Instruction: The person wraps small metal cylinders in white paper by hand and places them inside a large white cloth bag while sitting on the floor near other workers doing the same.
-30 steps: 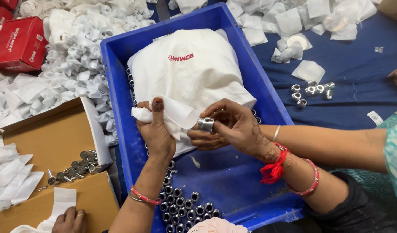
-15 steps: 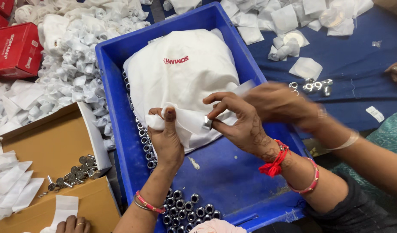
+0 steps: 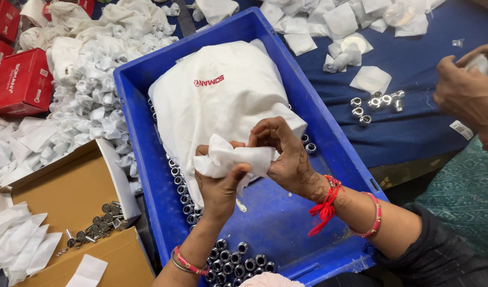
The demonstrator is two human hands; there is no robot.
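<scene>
My left hand (image 3: pixel 218 187) and my right hand (image 3: pixel 286 154) are both closed around a small white paper wrap (image 3: pixel 236 158), folding it over something hidden inside, above a blue plastic crate (image 3: pixel 143 93). Behind my hands a big white cloth bag (image 3: pixel 217 95) lies in the crate. Several small silver metal fittings (image 3: pixel 244 263) line the crate's left wall and near end.
A heap of white wrapped pieces (image 3: pixel 100 90) lies left of the crate, with red boxes (image 3: pixel 21 82) beyond. A brown cardboard box (image 3: pixel 58 186) holds metal parts (image 3: pixel 95 226). Another person's hand (image 3: pixel 467 90) works at the right, near loose fittings (image 3: pixel 374 102) on blue cloth.
The silver fitting seen in my right hand a second ago is now covered by the white paper, which both hands have closed around. The hands sit slightly lower in the crate.
</scene>
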